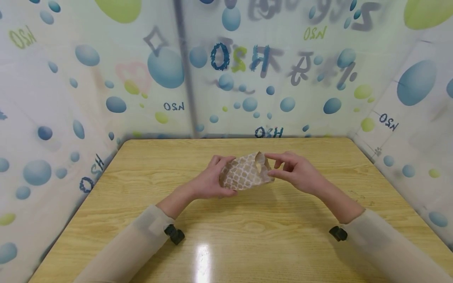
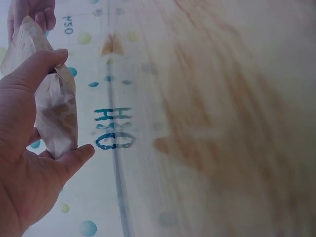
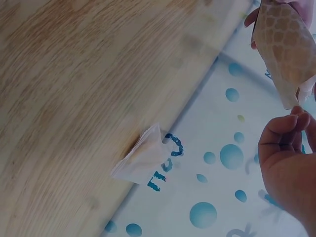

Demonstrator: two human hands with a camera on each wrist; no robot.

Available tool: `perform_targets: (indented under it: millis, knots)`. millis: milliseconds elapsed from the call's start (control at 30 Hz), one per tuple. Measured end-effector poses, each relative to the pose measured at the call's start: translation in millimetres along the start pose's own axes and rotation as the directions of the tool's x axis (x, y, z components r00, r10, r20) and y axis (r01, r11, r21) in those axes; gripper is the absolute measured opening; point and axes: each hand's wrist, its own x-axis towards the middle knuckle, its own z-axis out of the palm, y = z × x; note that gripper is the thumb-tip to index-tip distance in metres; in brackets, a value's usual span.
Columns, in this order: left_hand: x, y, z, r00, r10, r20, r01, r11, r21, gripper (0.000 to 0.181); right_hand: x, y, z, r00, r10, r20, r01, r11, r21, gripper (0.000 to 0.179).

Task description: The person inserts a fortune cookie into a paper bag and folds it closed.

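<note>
Above the far half of the tabletop [image 1: 269, 243], near its middle, a brown-and-white patterned bag [image 1: 240, 175] is held aslant, its gaping mouth [image 1: 261, 162] turned to the right. Its left end is gripped by the left hand [image 1: 210, 181], the thumb being laid along the near side and the fingers bent around the far side. At the mouth, the right hand [image 1: 301, 173] is held with its index finger and thumb parted, one tip placed at the far rim and the other at the near rim; it cannot be told whether the paper is pinched between them. Inside the mouth a pale lining is shown, with a yellowish patch that cannot be made out.

Both forearms are reached in from the near side and covered by pale sleeves [image 1: 131, 243]. At the left cuff a small black device [image 1: 175, 234] is worn, and one like it is worn at the right cuff. On the near part of the tabletop a bright glare is seen. Beyond the far edge, the wall [image 1: 219, 98] is patterned with blue and green drops and lettering.
</note>
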Motion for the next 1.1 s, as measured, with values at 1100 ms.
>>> perform_targets:
  millis: [1100]
  knots:
    - [-1.1, -2.4, 0.3, 1.0, 0.018, -0.006, -0.018, 1.0, 0.001, 0.108, -3.0, 15.4, -4.2, 1.0, 0.024, -0.019, -0.024, 1.0, -0.007, 0.05]
